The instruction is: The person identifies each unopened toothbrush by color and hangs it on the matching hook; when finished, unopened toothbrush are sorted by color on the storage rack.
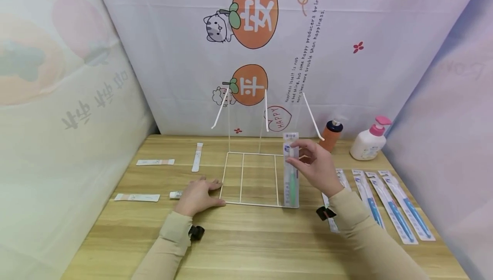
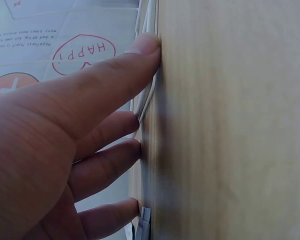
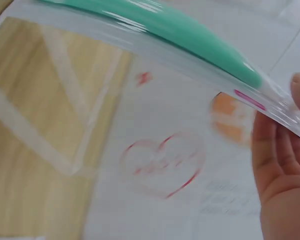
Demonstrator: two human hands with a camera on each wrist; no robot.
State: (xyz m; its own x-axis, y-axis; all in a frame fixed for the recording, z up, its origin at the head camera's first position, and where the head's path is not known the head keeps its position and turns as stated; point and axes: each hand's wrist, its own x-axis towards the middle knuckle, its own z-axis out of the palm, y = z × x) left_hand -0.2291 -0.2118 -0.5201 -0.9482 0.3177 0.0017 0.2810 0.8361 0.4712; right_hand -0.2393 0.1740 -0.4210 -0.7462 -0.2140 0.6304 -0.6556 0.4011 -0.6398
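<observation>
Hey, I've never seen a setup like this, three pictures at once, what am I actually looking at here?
There is no machine here: a person works at a wooden table with bare hands and wears three cameras. The big picture comes from a camera on the head, looking down at both hands. The other two come from cameras on the wrists, so they show each hand very close up.

The left hand lies flat on the table, its fingers at the edge of a white wire rack; the left wrist picture shows those fingertips pressing down. The right hand holds a packaged green toothbrush upright over the rack; its wrist picture shows the green handle, blurred.

Also on the table: more packaged toothbrushes at the right, two pump bottles at the back, and small flat packets at the left.
</observation>
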